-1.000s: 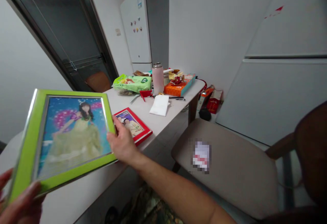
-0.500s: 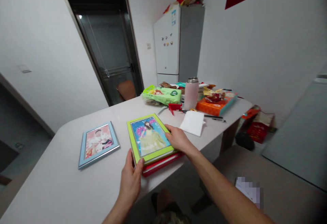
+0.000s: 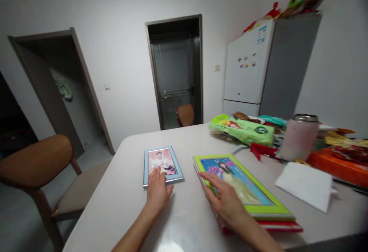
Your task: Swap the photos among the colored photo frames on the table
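Observation:
My left hand lies over the near edge of a light blue picture frame, its fingers stretched flat on the picture and the thumb apart. The picture is a portrait of a seated figure on pink. To the right, a lime green picture frame with a picture of a figure in a pale yellow dress rests on top of a red frame-like thing. Most of the red one is hidden. My right hand reaches across the left side of this stack, fingers extended on the green frame's left edge, not gripping it.
Behind the frames are a green packet of wipes, a red thing, a pink bottle, folded white paper and an orange box. A wooden chair stands left of the white table; a fridge stands behind.
My view has swung left. My left hand has let go of the green frame and moved onto the blue one. My right hand has shifted from the stack's right side to its left edge.

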Motion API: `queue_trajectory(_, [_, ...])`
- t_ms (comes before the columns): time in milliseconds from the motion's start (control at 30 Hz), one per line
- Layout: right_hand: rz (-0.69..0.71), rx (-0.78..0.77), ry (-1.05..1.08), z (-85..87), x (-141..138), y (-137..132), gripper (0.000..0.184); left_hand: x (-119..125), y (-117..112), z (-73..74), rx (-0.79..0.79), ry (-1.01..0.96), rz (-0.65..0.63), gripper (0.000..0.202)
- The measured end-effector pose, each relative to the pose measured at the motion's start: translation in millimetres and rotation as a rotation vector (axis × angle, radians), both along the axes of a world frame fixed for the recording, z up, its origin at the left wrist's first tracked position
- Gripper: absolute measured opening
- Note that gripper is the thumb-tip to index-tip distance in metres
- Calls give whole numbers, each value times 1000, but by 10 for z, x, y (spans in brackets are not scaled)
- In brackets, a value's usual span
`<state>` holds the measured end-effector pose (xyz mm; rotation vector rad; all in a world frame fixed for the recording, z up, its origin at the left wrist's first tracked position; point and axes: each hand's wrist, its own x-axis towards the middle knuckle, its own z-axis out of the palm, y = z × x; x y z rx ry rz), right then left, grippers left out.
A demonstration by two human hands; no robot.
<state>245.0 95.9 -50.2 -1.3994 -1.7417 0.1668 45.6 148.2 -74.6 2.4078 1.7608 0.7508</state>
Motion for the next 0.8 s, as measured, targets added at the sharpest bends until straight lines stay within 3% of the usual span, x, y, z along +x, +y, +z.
queue_trajectory(67, [135,-84,-40,-79,-448,46,39,-167,57,-14,-31,65,-5,36])
queue_trajectory(167, [34,-178,-154,-271,-815,138,46,-299,-132,-92,-2,84,-55,32])
queue_trajectory(267, [-107,-230,-232,-415,-848,150,48,-405,-499,-209,72,59,-91,36])
queue_trajectory(333, [-110,-238,-236,-455,-795,69,46,-468,-737,-309,123,44,-148,43])
queue_trajectory(467, [-47,-220,-207,-492,-723,-305,43,-491,-1079,-507,226,80,-265,59])
queue_trajectory(533, [-47,-199,-165,-510,-727,-541,42,-454,-1194,-545,260,100,-289,57])
queue_trajectory(667, [-47,-149,33,-503,-760,-905,44,-382,-1327,-434,300,132,-301,37])
queue_trajectory(800, [44,-88,408,-379,-828,-1128,58,-381,-1438,-160,323,0,-302,30])
